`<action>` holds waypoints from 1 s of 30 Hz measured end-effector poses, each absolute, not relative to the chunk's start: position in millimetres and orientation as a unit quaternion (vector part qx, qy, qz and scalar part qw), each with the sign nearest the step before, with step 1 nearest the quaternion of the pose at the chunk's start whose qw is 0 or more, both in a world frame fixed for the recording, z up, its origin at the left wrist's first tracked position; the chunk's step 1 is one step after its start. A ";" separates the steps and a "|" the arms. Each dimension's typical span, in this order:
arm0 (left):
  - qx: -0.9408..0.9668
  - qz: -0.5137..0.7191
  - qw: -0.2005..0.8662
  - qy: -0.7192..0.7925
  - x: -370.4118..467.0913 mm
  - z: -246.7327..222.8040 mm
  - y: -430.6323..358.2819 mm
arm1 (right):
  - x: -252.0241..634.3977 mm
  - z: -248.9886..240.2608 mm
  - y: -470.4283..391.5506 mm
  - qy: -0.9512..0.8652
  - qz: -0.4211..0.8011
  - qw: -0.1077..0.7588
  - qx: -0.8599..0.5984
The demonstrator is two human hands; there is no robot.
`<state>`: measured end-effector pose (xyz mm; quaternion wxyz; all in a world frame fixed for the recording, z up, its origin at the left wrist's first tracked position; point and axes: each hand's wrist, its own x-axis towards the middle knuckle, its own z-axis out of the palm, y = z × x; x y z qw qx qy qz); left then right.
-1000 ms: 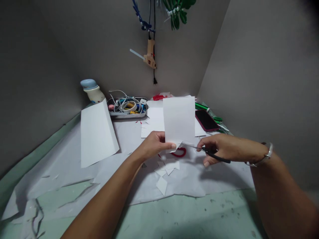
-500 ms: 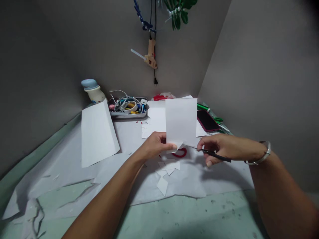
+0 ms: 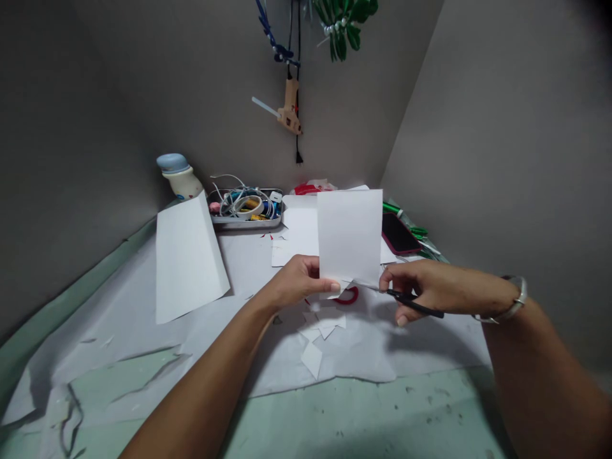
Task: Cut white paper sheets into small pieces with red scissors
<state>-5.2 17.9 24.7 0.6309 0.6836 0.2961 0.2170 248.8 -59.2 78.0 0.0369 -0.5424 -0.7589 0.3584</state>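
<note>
My left hand (image 3: 313, 280) pinches the lower left corner of a white sheet of paper (image 3: 350, 236), thumb in front, holding it upright above the table. My right hand (image 3: 411, 290) grips dark-handled scissors (image 3: 414, 304), their blades pointing left at the paper's lower edge. A small cut flap shows beside my left thumb. Below the hands lie several small white paper scraps (image 3: 312, 359). Behind the sheet's lower edge, a red curved thing (image 3: 351, 295) is partly hidden.
A folded white sheet (image 3: 187, 261) leans at left, near a blue-capped bottle (image 3: 179, 175). At the back are a metal tray (image 3: 246, 223) of cords and tape, and a phone (image 3: 402, 234). A glue gun (image 3: 289, 108) hangs on the wall. White paper covers part of the green table (image 3: 373, 421).
The upright sheet is turned slightly more toward me and looks a little wider. My right hand and the scissors have shifted very slightly right and down.
</note>
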 end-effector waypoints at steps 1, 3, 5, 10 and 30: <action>0.682 0.218 0.634 0.291 -4.9 25.0 17.6 | 248.3 77.5 -58.3 -0.759 0.354 0.039 -0.545; 0.680 0.216 0.639 0.287 -4.1 25.7 16.8 | 247.2 76.5 -56.6 -0.761 0.344 0.042 -0.548; 0.678 0.212 0.643 0.288 -3.5 26.5 16.0 | 246.6 75.3 -55.3 -0.765 0.340 0.043 -0.546; 0.673 0.213 0.648 0.285 -3.4 27.3 15.7 | 247.7 72.0 -52.8 -0.765 0.357 0.048 -0.533; 0.682 0.229 0.618 0.318 -4.0 24.8 17.6 | 239.6 73.2 -58.7 -0.755 0.319 0.073 -0.569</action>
